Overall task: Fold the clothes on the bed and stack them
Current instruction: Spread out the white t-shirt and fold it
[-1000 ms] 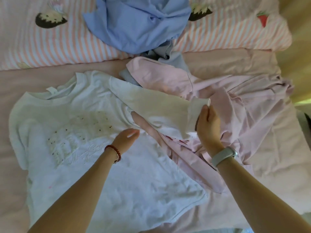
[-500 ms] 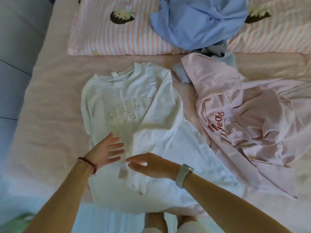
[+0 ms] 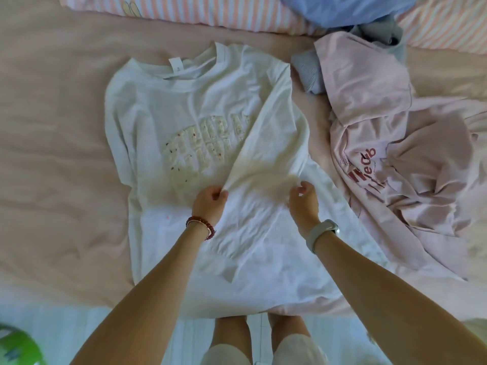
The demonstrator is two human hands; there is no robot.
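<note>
Half a second ago both hands hovered flat and empty over the white cotton T-shirt (image 3: pixel 184 114); now each pinches the cuff end of its folded-in right sleeve (image 3: pixel 266 143). The left hand (image 3: pixel 209 202) nips the cuff's left corner between thumb and curled fingers, and the right hand (image 3: pixel 303 204) holds the opposite corner the same way. The sleeve, which a second ago stuck out sideways over the pink garment, now lies diagonally across the chest. That reads as the first fold made and now being squared up; the left sleeve is not yet folded in and nothing is stacked.

The shirt lies face up in the middle of the pale pink bedsheet (image 3: pixel 52 154), collar toward the head edge, hem draped over the foot edge. Its fabric is thin, soft and finely creased, with a raised, speckled print across the chest.

Toward the right edge lies a crumpled pale pink shirt with red lettering (image 3: pixel 395 154), partly covering a grey knit piece (image 3: pixel 308 72). A rumpled blue garment (image 3: pixel 342 6) rests on the pink-striped pillow (image 3: pixel 210 14) along the head edge.
</note>
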